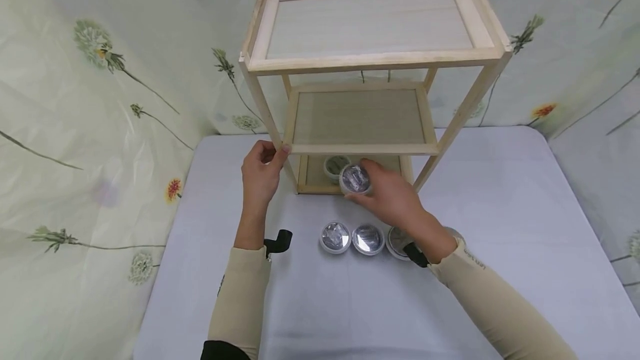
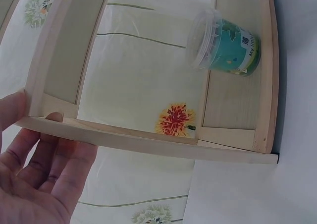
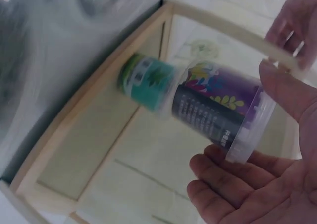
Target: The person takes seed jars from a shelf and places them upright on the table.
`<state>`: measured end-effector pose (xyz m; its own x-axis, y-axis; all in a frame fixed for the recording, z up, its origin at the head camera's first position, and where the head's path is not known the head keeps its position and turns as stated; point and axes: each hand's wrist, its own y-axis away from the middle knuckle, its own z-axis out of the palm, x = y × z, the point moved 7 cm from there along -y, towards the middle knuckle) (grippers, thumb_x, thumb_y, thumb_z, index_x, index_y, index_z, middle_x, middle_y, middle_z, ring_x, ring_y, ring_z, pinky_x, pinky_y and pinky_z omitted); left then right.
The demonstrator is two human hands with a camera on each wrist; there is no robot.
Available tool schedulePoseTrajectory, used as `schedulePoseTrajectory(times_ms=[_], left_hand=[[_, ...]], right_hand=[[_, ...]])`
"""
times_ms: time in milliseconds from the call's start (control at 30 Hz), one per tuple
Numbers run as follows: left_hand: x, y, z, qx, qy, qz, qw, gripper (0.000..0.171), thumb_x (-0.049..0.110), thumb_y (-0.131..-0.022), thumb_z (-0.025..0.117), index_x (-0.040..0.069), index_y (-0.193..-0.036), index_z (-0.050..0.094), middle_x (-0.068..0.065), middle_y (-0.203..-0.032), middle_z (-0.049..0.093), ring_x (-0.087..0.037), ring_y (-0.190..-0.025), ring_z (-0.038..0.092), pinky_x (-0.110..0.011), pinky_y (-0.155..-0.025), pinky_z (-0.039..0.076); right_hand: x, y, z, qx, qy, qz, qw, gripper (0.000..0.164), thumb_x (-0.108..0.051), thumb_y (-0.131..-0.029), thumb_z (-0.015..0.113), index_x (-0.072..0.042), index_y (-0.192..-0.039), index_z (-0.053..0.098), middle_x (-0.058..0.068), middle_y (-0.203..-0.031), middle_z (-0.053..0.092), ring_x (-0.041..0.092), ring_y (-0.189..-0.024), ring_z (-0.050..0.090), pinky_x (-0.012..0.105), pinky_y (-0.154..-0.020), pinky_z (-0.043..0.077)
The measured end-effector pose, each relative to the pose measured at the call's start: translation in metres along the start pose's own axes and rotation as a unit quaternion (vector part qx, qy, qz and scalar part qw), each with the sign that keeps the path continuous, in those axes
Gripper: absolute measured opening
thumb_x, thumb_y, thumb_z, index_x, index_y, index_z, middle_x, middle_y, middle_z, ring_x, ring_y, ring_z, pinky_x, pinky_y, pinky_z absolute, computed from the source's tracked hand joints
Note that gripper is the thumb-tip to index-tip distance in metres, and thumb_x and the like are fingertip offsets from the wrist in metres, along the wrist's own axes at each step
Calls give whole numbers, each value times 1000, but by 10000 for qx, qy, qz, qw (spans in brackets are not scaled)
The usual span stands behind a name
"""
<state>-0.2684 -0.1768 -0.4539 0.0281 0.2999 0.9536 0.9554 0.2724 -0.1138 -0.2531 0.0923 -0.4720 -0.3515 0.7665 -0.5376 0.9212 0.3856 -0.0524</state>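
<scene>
My right hand [image 1: 392, 193] holds a clear-lidded plastic tub [image 1: 355, 179] between thumb and fingers, in front of the bottom shelf of a wooden rack [image 1: 360, 149]. In the right wrist view, this tub [image 3: 218, 110] carries a purple and dark label and is tilted. On the bottom shelf stands another tub [image 2: 233, 45] with a teal label, overlapped by the held one in the head view. Up at the middle shelf's left front corner, my left hand [image 1: 262, 174] grips the rack's post, thumb on one side and fingers on the other.
Several similar lidded tubs [image 1: 335, 238] line up on the white-covered table [image 1: 320, 304] before the rack, partly hidden under my right forearm. The rack's top shelf [image 1: 370, 21] has raised side rails. Flower-patterned sheeting [image 1: 100, 154] hangs behind and at the sides.
</scene>
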Motion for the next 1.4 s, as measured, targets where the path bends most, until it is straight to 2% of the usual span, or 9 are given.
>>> schedulePoseTrajectory(times_ms=[267, 433, 633, 800, 900, 1133, 1400], left_hand=[[0, -1, 0, 8, 1, 60, 10000, 25, 27, -99, 75, 6, -110, 69, -8, -106, 74, -20, -99, 68, -36, -80, 54], [-2, 0, -1, 34, 14, 42, 10000, 25, 28, -99, 75, 6, -109, 69, -8, -105, 74, -19, -99, 68, -37, -81, 54], [-3, 0, -1, 50, -8, 52, 10000, 25, 28, -99, 75, 6, -108, 69, -9, -104, 75, -20, -99, 68, -37, -82, 53], [-3, 0, 0, 33, -20, 89, 10000, 26, 30, -99, 75, 6, -108, 69, -8, -103, 75, -19, -97, 68, -37, -80, 52], [-2, 0, -1, 47, -40, 129, 9999, 26, 31, -99, 74, 7, -109, 69, -7, -103, 74, -18, -96, 68, -36, -78, 51], [0, -1, -1, 39, 44, 151, 9999, 26, 30, -99, 74, 6, -108, 69, -8, -102, 74, -19, -95, 68, -36, -78, 50], [-1, -1, -1, 19, 42, 161, 9999, 25, 30, -99, 74, 7, -107, 69, -7, -101, 73, -18, -95, 68, -35, -76, 49]], right_hand=[[-27, 2, 25, -266, 108, -469, 9985, 81, -42, -86, 86, -3, -148, 51, 18, -136, 65, 38, -114, 67, 54, -91, 55], [-41, 3, 44, -440, 144, -759, 9960, 79, -43, -85, 87, -6, -147, 53, 14, -129, 69, 35, -107, 70, 53, -87, 56], [-50, 2, 69, -846, 14, -767, 9935, 74, -43, -87, 86, -9, -146, 55, 8, -131, 69, 25, -108, 68, 47, -86, 56], [-55, 3, 85, -1007, -16, -878, 9910, 66, -42, -88, 85, -11, -139, 58, 3, -122, 69, 19, -101, 67, 41, -82, 56], [-58, 5, 93, -1057, -35, -972, 9896, 66, -39, -87, 86, -10, -139, 58, 5, -121, 70, 19, -102, 67, 41, -82, 56], [-61, 8, 108, -1165, 50, -1125, 9868, 73, -39, -86, 87, -6, -143, 57, 11, -134, 68, 27, -117, 66, 44, -94, 55], [-64, 9, 115, -1160, 227, -1232, 9853, 74, -40, -84, 88, -6, -142, 57, 11, -133, 68, 28, -116, 66, 45, -95, 54]])
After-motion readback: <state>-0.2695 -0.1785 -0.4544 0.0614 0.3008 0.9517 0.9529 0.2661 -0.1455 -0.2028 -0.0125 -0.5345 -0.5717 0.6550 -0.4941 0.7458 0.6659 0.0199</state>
